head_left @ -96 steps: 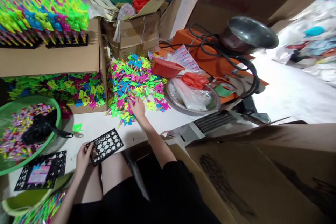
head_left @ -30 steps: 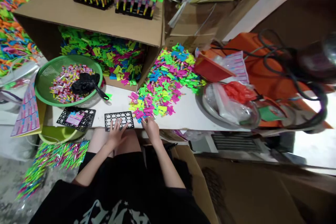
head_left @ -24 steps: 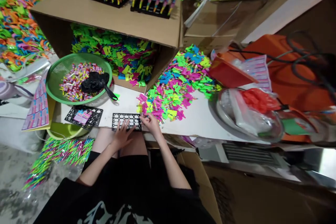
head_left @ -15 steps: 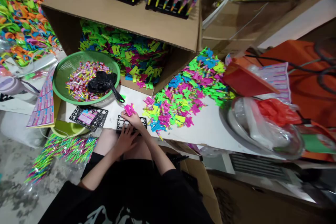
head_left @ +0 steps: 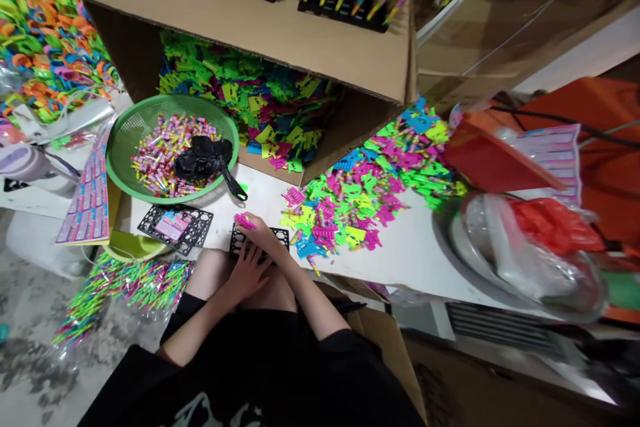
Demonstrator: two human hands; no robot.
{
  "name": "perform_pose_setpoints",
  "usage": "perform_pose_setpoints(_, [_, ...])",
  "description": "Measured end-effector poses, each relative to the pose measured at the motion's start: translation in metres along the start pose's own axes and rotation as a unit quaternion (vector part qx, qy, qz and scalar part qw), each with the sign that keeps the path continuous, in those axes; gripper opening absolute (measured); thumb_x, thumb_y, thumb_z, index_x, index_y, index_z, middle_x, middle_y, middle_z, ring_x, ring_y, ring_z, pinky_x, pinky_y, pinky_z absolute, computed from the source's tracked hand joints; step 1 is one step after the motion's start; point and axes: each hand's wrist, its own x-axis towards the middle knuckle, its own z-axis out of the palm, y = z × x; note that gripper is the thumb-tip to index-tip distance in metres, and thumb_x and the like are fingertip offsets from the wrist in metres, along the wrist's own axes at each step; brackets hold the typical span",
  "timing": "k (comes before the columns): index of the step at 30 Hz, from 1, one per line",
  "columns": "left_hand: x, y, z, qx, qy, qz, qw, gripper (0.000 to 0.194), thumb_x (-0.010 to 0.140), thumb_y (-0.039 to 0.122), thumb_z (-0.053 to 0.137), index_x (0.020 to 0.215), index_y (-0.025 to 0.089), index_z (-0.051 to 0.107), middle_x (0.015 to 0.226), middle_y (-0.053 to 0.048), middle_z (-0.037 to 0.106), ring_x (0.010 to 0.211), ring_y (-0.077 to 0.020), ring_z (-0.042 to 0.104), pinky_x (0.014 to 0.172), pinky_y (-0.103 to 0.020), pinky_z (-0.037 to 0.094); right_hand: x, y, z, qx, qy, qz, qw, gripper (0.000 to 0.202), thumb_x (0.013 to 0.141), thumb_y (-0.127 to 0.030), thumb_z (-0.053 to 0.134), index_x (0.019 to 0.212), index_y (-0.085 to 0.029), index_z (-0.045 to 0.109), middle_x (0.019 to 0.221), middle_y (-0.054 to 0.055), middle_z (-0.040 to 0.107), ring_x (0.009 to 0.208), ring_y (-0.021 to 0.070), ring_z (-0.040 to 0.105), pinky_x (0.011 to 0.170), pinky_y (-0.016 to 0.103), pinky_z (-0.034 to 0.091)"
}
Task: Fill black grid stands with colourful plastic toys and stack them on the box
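Note:
My right hand (head_left: 260, 232) grips a pink plastic piece (head_left: 245, 221) over the upper left part of a black perforated rack (head_left: 280, 237) at the table's front edge. My left hand (head_left: 248, 271) lies on the near side of that rack with its fingers spread. To the right is a loose heap of pink, green, yellow and blue pieces (head_left: 350, 207). A green basket (head_left: 114, 167) on the left holds many small pink and yellow tubes (head_left: 155, 153) and a black plastic bag (head_left: 203, 159).
Behind stands an open cardboard box (head_left: 300, 33) full of coloured pieces, with filled black racks (head_left: 345, 8) on top. Another black rack with a card (head_left: 173, 225) lies left. A metal bowl (head_left: 450, 247) with bags sits right. Wrapped coloured sticks (head_left: 125, 287) hang below left.
The whole view has shifted slightly, moving the scene rightward. My right hand has tilted the pink piece lower and flatter over the rack. My left hand remains spread on the rack.

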Motion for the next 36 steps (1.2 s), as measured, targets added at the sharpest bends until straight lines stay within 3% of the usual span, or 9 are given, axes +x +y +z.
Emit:
perform_pose_setpoints(8, [-0.001, -0.003, -0.001, 0.013, 0.009, 0.004, 1.000, 0.055, 0.084, 0.048, 0.055, 0.133, 0.024, 0.048, 0.140, -0.014, 0.044, 0.135, -0.0342, 0.033, 0.112, -0.059, 0.016, 0.014, -0.004, 0.000, -0.112, -0.052, 0.014, 0.992, 0.007, 0.077, -0.018, 0.060, 0.083, -0.018, 0.062, 0.087, 0.004, 0.067, 0.081, 0.0173, 0.059, 0.079, 0.026, 0.044])
perform_pose_setpoints(14, [0.000, -0.005, -0.002, 0.014, 0.017, -0.001, 1.000, 0.053, 0.087, 0.045, 0.051, 0.136, 0.024, 0.046, 0.137, -0.014, 0.048, 0.132, -0.0319, 0.038, 0.113, -0.059, 0.015, 0.006, -0.018, -0.001, -0.115, -0.022, 0.003, 0.993, 0.010, 0.082, -0.020, 0.056, 0.089, -0.016, 0.063, 0.093, 0.006, 0.067, 0.085, 0.0178, 0.060, 0.081, 0.028, 0.044])
perform_pose_setpoints(17, [0.001, -0.005, -0.004, -0.006, 0.033, 0.002, 0.999, 0.052, 0.087, 0.042, 0.051, 0.135, 0.022, 0.046, 0.138, -0.015, 0.047, 0.134, -0.0318, 0.036, 0.113, -0.058, 0.016, -0.019, -0.026, -0.014, -0.097, 0.037, 0.013, 0.995, 0.020, 0.085, -0.023, 0.054, 0.103, -0.018, 0.061, 0.103, 0.007, 0.065, 0.091, 0.0176, 0.060, 0.082, 0.028, 0.046])
perform_pose_setpoints(19, [0.000, -0.005, -0.006, -0.034, 0.057, 0.003, 0.998, 0.051, 0.088, 0.041, 0.049, 0.135, 0.021, 0.045, 0.142, -0.015, 0.042, 0.137, -0.0305, 0.032, 0.113, -0.057, 0.017, -0.047, -0.029, -0.030, -0.138, 0.090, 0.039, 0.986, 0.019, 0.087, -0.025, 0.052, 0.103, -0.019, 0.061, 0.102, 0.008, 0.064, 0.092, 0.0183, 0.060, 0.083, 0.029, 0.046])
perform_pose_setpoints(22, [-0.002, -0.010, -0.012, -0.097, 0.124, -0.020, 0.987, 0.041, 0.091, 0.035, 0.045, 0.130, 0.024, 0.048, 0.143, -0.012, 0.041, 0.136, -0.0266, 0.033, 0.113, -0.053, 0.023, -0.097, -0.026, -0.058, -0.275, 0.157, 0.115, 0.942, 0.013, 0.089, -0.026, 0.050, 0.090, -0.018, 0.061, 0.094, 0.009, 0.062, 0.091, 0.0216, 0.058, 0.079, 0.031, 0.045])
perform_pose_setpoints(25, [-0.002, -0.023, -0.020, -0.171, 0.237, -0.127, 0.948, 0.030, 0.090, 0.032, 0.047, 0.118, 0.021, 0.052, 0.125, -0.012, 0.053, 0.123, -0.0237, 0.047, 0.106, -0.046, 0.037, -0.139, -0.015, -0.076, -0.364, 0.172, 0.219, 0.889, 0.013, 0.087, -0.029, 0.055, 0.091, -0.017, 0.058, 0.095, 0.010, 0.059, 0.082, 0.0211, 0.060, 0.063, 0.028, 0.043])
perform_pose_setpoints(28, [0.004, -0.043, -0.029, -0.234, 0.326, -0.243, 0.883, 0.031, 0.088, 0.035, 0.051, 0.114, 0.017, 0.049, 0.111, -0.012, 0.054, 0.109, -0.0221, 0.053, 0.096, -0.039, 0.045, -0.161, -0.006, -0.080, -0.391, 0.144, 0.274, 0.867, 0.016, 0.086, -0.028, 0.057, 0.097, -0.016, 0.057, 0.101, 0.011, 0.059, 0.077, 0.0194, 0.062, 0.057, 0.026, 0.041])
perform_pose_setpoints(31, [0.014, -0.063, -0.034, -0.273, 0.313, -0.286, 0.864, 0.038, 0.086, 0.036, 0.055, 0.117, 0.017, 0.046, 0.112, -0.011, 0.052, 0.096, -0.0197, 0.056, 0.087, -0.035, 0.048, -0.166, -0.002, -0.084, -0.368, 0.134, 0.288, 0.874, 0.014, 0.088, -0.024, 0.052, 0.097, -0.015, 0.058, 0.103, 0.013, 0.061, 0.076, 0.0191, 0.064, 0.059, 0.026, 0.041])
perform_pose_setpoints(36, [0.027, -0.081, -0.034, -0.247, 0.234, -0.294, 0.893, 0.023, 0.087, 0.036, 0.054, 0.102, 0.019, 0.057, 0.094, -0.005, 0.060, 0.080, -0.0184, 0.057, 0.078, -0.032, 0.047, -0.158, -0.006, -0.096, -0.159, 0.173, 0.256, 0.938, 0.012, 0.083, -0.023, 0.052, 0.092, -0.017, 0.058, 0.078, 0.006, 0.066, 0.073, 0.0197, 0.065, 0.064, 0.028, 0.048])
